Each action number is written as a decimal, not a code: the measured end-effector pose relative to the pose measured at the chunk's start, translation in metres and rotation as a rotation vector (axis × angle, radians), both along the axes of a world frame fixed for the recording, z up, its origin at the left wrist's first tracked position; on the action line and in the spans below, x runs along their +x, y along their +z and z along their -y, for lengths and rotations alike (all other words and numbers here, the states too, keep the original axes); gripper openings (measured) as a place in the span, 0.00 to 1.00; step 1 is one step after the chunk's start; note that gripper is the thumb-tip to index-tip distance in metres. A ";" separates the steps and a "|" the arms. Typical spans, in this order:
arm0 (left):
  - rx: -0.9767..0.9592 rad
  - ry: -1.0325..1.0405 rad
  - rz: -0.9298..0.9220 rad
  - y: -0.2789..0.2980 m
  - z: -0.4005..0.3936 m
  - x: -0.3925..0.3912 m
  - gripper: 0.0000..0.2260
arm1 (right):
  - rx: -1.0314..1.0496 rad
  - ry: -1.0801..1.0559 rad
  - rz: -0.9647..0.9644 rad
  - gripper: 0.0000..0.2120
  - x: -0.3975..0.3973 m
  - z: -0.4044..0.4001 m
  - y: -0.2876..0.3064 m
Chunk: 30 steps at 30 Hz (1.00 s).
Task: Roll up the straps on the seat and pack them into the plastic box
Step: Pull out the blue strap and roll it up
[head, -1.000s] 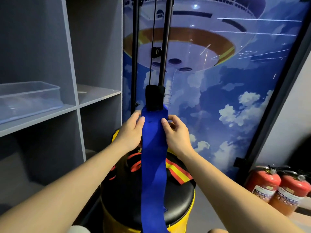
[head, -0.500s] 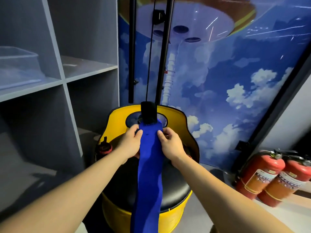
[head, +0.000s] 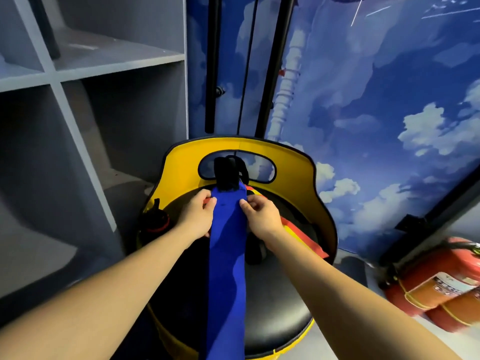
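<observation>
Head view: fingers [head: 213, 201] of left hand [head: 198, 216] pinching left edge of blue strap [head: 227, 245] near its upper end; right hand [head: 262, 216] pinching right edge at same height, fingers curled round the cloth. Black end piece [head: 225, 175] of strap standing just above both hands. Strap held taut over black seat [head: 275, 307], trailing down toward camera between forearms. Red-and-yellow strap [head: 301, 235] lying on seat under right wrist. Yellow backrest [head: 293, 162] curving behind. Grey shelf unit [head: 104, 74] to left. Two red fire extinguishers [head: 436, 284] on floor at right, well apart from seat. Plastic box not seen.
</observation>
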State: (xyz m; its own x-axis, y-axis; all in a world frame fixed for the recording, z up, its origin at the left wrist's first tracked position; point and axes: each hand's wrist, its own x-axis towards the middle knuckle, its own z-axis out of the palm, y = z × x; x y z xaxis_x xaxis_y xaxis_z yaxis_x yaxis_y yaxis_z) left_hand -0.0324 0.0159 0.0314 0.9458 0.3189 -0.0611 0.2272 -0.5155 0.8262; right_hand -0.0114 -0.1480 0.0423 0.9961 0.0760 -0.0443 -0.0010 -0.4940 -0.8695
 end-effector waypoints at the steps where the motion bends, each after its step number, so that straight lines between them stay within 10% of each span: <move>1: -0.010 0.026 -0.012 -0.005 -0.003 0.008 0.08 | -0.026 -0.016 -0.003 0.14 0.010 -0.004 -0.005; 14: -0.290 0.282 -0.056 -0.066 -0.019 0.096 0.11 | 0.276 -0.224 -0.288 0.06 0.119 -0.054 -0.062; 30: -0.374 0.186 0.001 -0.051 -0.011 0.039 0.16 | 0.230 -0.030 -0.223 0.22 0.050 -0.037 -0.055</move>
